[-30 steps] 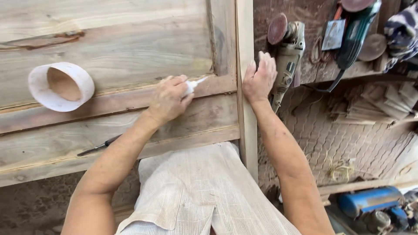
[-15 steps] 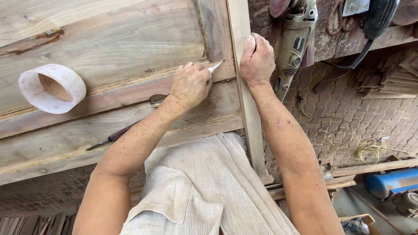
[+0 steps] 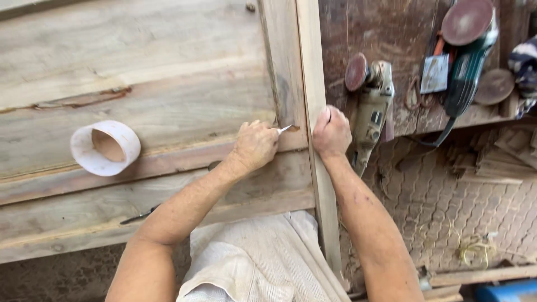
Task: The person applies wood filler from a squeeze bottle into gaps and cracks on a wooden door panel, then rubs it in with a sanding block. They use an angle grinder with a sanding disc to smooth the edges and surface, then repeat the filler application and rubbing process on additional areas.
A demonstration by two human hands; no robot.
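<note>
My left hand [image 3: 254, 146] grips a small pale putty blade [image 3: 285, 129] and presses its tip against a brownish spot near the joint of the wooden door panel [image 3: 168, 72]. My right hand [image 3: 331, 132] is closed over the panel's upright side rail [image 3: 310, 84], with the thumb pointing up along its edge. A white plastic cup [image 3: 106, 146] holding brown filler lies on its side on the panel, to the left of my left hand.
An angle grinder [image 3: 369, 106] lies on the bench just right of my right hand. A green sander [image 3: 467, 61] and sanding discs lie farther right. A dark tool [image 3: 140, 215] rests on the lower rail under my left forearm. Patterned floor shows below right.
My left hand has moved right along the rail, bringing the blade to the corner joint. My right hand keeps its hold on the side rail. The view has shifted.
</note>
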